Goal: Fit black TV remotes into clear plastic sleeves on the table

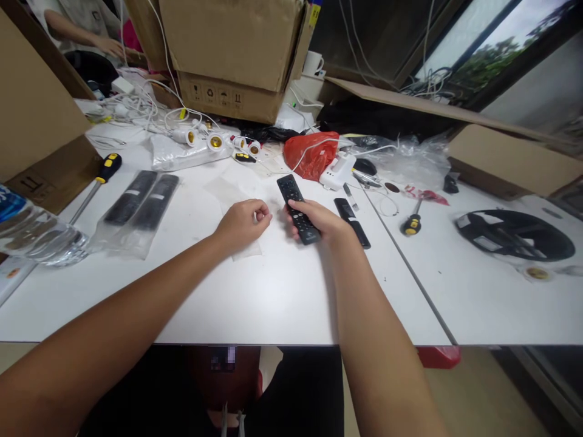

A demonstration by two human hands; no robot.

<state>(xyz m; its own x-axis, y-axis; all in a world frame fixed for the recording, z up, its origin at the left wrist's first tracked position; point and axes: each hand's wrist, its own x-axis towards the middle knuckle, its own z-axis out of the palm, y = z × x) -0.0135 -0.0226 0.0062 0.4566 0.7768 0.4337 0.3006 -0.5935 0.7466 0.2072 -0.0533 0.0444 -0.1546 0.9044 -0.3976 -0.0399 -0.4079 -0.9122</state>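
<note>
A black remote control (298,209) with its buttons facing up is in my right hand (319,221), the thumb lying on its keys. My left hand (243,224) rests on the table with its fingers curled closed; whether anything small is inside cannot be made out. Beneath that hand lies a thin clear plastic sleeve (228,191). Just right of my right hand is a black remote-like piece (353,221), lying apart from it. Two more remotes in clear bags (141,206) lie side by side on the left.
A water bottle (40,233) and a screwdriver (102,176) are at the left; another screwdriver (412,224) and a black reel-like ring (514,235) at the right. Behind stand a cardboard box (232,42), a red bag (312,155) and a white power strip (337,171). A person's hand (112,47) shows far left.
</note>
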